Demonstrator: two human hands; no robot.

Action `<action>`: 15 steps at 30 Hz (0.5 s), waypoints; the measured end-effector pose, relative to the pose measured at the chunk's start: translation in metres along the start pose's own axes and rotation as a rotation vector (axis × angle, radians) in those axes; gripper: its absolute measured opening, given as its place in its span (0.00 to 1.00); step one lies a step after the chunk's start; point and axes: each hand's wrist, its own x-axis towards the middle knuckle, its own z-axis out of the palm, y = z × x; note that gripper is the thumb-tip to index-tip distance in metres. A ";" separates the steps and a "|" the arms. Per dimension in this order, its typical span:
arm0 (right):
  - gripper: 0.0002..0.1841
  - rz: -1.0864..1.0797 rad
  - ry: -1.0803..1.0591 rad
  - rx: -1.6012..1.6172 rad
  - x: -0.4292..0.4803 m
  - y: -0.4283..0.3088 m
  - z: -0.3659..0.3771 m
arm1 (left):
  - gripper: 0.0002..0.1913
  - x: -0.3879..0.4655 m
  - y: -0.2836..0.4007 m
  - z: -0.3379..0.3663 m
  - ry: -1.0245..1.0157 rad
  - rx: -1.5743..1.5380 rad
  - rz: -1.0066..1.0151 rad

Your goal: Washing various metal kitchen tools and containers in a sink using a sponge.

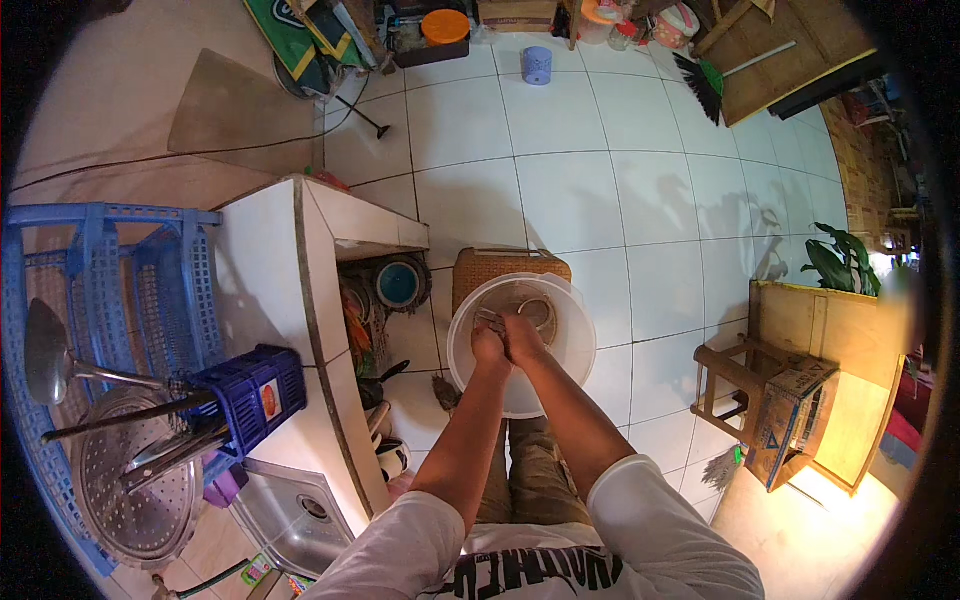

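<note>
My left hand point(490, 345) and my right hand point(523, 337) are pressed together inside a white plastic tub point(581, 352). Thin metal utensils point(489, 318), which look like cutlery, stick out from between my fingers; their exact kind is too small to tell. Just beyond my right hand, a round rim point(546, 306) shows at the bottom of the tub, in what looks like shallow water. My curled fingers are partly hidden by the backs of my hands. Under the tub's far side is a woven-top stool point(480, 274).
On the left, a tiled counter point(259, 255) carries a blue dish rack point(105, 217), a purple utensil basket point(262, 401) and a steel sink point(300, 517). Pots and a teal-lined container point(397, 285) sit beneath. A wooden stool point(731, 394) and cardboard box point(787, 420) stand right.
</note>
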 end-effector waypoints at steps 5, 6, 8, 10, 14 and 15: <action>0.18 0.131 0.091 0.588 0.004 0.001 -0.008 | 0.16 -0.043 0.009 0.033 0.272 0.677 0.267; 0.16 0.296 0.080 0.861 -0.001 0.005 -0.019 | 0.16 -0.060 0.006 0.044 0.256 0.673 0.267; 0.16 0.446 0.038 1.138 -0.017 -0.020 -0.031 | 0.12 -0.087 0.015 0.053 0.288 0.841 0.370; 0.20 -0.037 0.125 0.123 -0.063 -0.100 -0.042 | 0.12 -0.099 0.041 0.033 0.266 0.762 0.452; 0.21 -0.303 0.323 0.237 -0.102 -0.125 -0.079 | 0.14 -0.134 0.051 0.043 -0.024 0.712 0.697; 0.23 -0.323 0.322 0.214 -0.116 -0.133 -0.092 | 0.14 -0.147 0.056 0.044 -0.030 0.697 0.719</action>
